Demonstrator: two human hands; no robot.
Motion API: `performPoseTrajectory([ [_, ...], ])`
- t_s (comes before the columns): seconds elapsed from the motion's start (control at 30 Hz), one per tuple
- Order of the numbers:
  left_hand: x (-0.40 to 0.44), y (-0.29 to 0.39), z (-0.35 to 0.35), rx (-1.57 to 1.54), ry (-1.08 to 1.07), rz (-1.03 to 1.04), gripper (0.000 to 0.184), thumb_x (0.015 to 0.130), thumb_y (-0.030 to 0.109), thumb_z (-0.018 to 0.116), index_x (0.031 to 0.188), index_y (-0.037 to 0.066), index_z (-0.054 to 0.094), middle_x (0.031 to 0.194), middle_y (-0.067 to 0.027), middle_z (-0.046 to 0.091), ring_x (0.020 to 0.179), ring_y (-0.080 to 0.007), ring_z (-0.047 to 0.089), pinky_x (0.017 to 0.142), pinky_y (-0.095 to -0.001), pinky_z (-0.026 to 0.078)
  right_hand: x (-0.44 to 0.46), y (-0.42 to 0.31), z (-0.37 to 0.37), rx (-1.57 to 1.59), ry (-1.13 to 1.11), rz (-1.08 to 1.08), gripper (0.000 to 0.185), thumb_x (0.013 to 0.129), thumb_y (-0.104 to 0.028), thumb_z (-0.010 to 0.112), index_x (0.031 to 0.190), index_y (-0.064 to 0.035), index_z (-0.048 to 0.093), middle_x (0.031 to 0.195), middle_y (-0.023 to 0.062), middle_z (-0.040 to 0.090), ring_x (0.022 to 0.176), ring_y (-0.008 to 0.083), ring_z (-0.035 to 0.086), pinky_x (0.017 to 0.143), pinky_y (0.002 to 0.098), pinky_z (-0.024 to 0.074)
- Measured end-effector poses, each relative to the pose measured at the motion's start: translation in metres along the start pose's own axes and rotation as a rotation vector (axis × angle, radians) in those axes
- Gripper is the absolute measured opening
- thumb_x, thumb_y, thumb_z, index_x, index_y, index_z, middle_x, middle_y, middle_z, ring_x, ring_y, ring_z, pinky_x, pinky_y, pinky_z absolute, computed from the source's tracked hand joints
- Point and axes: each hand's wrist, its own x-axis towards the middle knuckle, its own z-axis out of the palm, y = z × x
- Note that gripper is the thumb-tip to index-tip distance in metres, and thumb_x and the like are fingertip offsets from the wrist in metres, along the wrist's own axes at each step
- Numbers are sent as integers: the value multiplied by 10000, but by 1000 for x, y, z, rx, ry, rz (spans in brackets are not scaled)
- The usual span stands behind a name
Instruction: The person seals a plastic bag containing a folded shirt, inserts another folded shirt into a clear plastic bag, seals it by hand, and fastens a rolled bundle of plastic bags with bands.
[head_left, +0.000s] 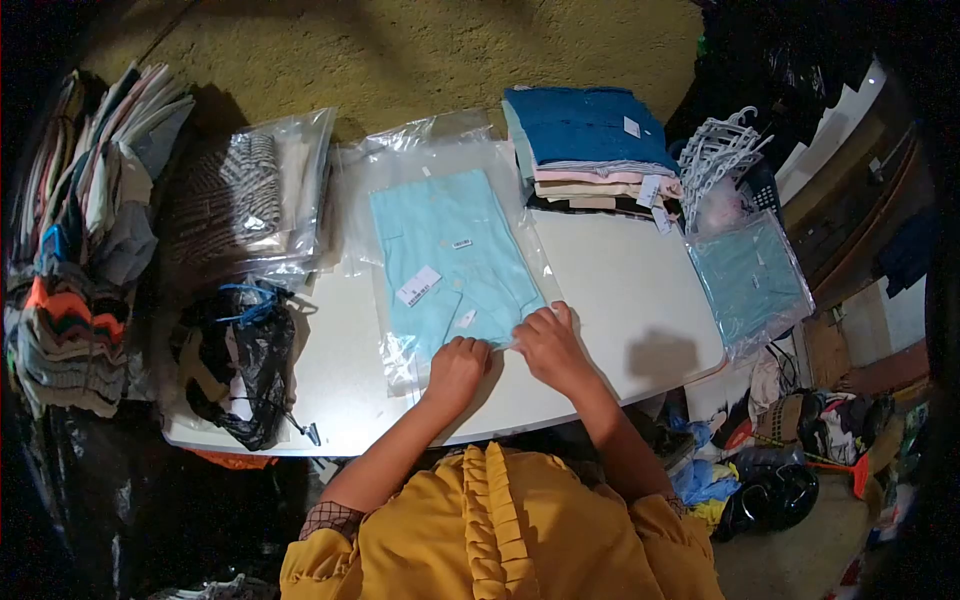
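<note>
A folded light-blue garment point(455, 215) with white tags lies flat inside a clear plastic bag point(540, 265) on the white table point(620, 290). At the bag's near edge, my left hand point(460, 370) is closed, its fingers curled on the plastic below the garment. Beside it, my right hand point(545, 345) pinches the same near edge just right of centre. The two hands are close together, with a small gap between them. The plastic between the fingertips is too small to make out in detail.
Bagged patterned garments point(255, 190) lie at the back left, near a black plastic bag point(265, 370). A folded clothes stack point(590, 130) stands at the back right. White hangers point(720, 155) and a bagged teal garment point(750, 280) are farther right. Piled clothes point(80, 330) rise at far left.
</note>
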Motion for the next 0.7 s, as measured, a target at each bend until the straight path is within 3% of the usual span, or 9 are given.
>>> performPoseTrajectory([
  [0.13,3,3,-1,-53,20,-5,78,704,108,617,690,60,556,658,-91,572,654,-254,564,566,-370,463,0,-8,16,-12,-81,-79,66,731,-14,536,741,-70,571,809,68,535,912,228,511,996,500,260],
  [0.7,3,2,3,-159,48,-52,123,708,115,646,652,48,559,646,-110,573,650,-274,562,570,-383,460,1,-3,24,-28,-39,-112,70,752,-45,528,695,-70,561,742,61,539,857,222,531,968,486,300],
])
